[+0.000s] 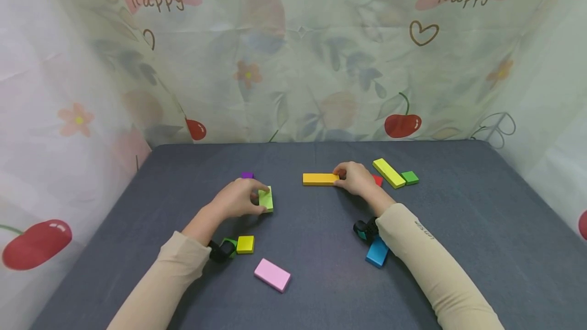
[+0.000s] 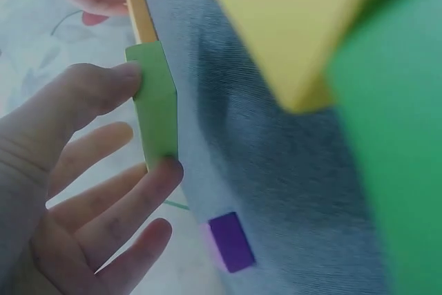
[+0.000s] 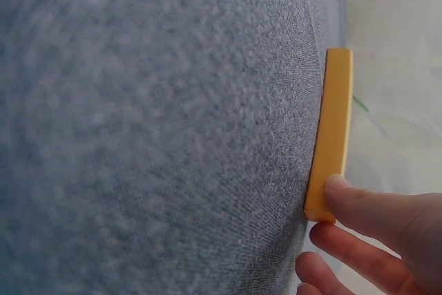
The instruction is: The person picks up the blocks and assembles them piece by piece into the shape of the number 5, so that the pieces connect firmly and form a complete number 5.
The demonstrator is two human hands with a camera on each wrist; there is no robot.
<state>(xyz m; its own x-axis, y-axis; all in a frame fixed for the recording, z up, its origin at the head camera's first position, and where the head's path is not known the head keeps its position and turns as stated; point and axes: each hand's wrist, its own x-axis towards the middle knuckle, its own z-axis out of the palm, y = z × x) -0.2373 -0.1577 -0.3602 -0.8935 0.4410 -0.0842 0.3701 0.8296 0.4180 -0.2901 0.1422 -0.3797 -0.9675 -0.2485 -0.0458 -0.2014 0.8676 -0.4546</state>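
Note:
My left hand point(image 1: 238, 198) pinches a light green rectangular block point(image 1: 266, 199) between thumb and a fingertip; in the left wrist view the block point(image 2: 157, 108) is seen edge-on. At the back centre, my right hand point(image 1: 355, 177) grips the right end of a long orange block point(image 1: 318, 180). The right wrist view has the thumb on that orange block point(image 3: 333, 129) and a finger at its end. Behind the left hand sits a purple block point(image 1: 247, 174), partly hidden. A red block point(image 1: 378, 180) peeks out beside the right hand.
Near the left wrist lie a yellow square block point(image 1: 245, 244) and a green block point(image 1: 231, 247). A pink block point(image 1: 272, 275) lies at front centre, a blue block point(image 1: 377, 252) under the right forearm. Back right hold a long yellow block point(image 1: 389, 173) and a green block point(image 1: 410, 177).

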